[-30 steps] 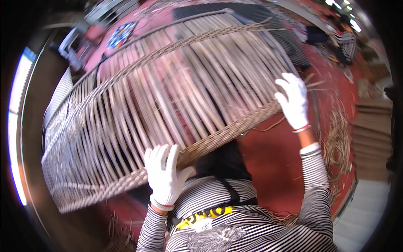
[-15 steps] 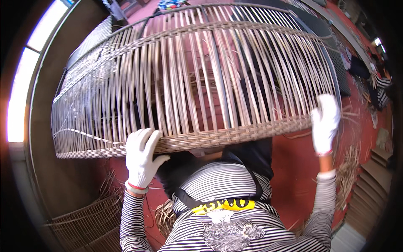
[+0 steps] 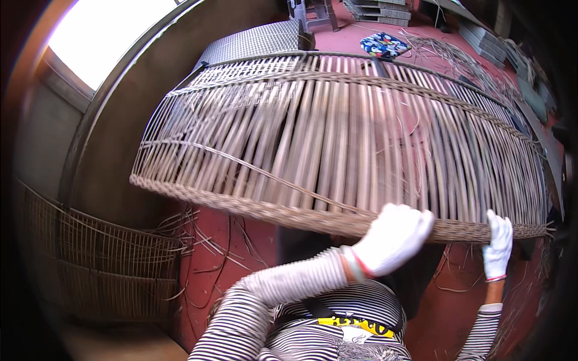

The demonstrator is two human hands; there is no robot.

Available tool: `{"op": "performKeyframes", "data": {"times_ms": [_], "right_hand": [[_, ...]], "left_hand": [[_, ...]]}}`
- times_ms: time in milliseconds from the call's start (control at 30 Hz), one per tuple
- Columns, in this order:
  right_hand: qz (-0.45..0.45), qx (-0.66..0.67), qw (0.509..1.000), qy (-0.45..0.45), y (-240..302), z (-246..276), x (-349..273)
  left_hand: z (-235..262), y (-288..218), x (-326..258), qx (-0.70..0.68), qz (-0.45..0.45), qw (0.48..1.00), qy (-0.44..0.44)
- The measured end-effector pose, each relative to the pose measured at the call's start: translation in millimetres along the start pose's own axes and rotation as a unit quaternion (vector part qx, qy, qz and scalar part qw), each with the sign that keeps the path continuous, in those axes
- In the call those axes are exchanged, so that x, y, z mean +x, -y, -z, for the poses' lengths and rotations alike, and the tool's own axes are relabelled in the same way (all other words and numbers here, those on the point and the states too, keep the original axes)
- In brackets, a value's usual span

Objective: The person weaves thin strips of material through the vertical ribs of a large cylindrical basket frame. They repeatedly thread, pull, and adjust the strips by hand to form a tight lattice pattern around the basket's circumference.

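Note:
A large wicker panel of upright strips, with a braided band along its near edge, stretches before me. My left hand, in a white knit glove and slightly blurred, reaches across to the right and is closed over the near braided edge. Further right, my right hand, also gloved, grips the same edge with its fingers over the top. A loose strand slants across the panel's left part down toward my left hand. The glove hides where that strand ends.
Another wicker piece stands at the lower left by the wall. Cut strips litter the red floor. Beyond the panel are a grey woven piece, a patterned blue cushion-like thing, a stool and stacked grey pieces.
My left hand has moved rightward along the braided edge. My right hand has gone from the panel's right end onto its near edge. The view has shifted, showing more at left.

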State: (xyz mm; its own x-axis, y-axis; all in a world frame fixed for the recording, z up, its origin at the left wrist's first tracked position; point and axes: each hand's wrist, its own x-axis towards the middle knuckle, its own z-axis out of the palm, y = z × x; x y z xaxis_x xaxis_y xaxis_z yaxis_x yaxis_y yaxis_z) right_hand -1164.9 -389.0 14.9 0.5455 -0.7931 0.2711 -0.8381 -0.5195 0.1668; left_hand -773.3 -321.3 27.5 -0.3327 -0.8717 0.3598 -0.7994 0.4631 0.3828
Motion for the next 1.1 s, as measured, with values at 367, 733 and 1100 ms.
{"op": "performKeyframes", "data": {"times_ms": [367, 733, 1100], "right_hand": [[-0.138, -0.066, 0.985, 0.077, -160.2, -127.1, -81.6], [-0.130, 0.239, 0.960, -0.068, 126.9, -31.9, 19.8], [0.002, 0.259, 0.964, -0.059, 292.1, 3.1, 52.6]], "left_hand": [[14.3, 44.1, -31.6, -0.053, -0.018, 0.998, -0.043], [121.2, 112.6, -195.4, 0.088, 0.156, 0.983, 0.028], [174.1, 149.3, -226.1, 0.193, 0.201, 0.958, -0.067]]}}
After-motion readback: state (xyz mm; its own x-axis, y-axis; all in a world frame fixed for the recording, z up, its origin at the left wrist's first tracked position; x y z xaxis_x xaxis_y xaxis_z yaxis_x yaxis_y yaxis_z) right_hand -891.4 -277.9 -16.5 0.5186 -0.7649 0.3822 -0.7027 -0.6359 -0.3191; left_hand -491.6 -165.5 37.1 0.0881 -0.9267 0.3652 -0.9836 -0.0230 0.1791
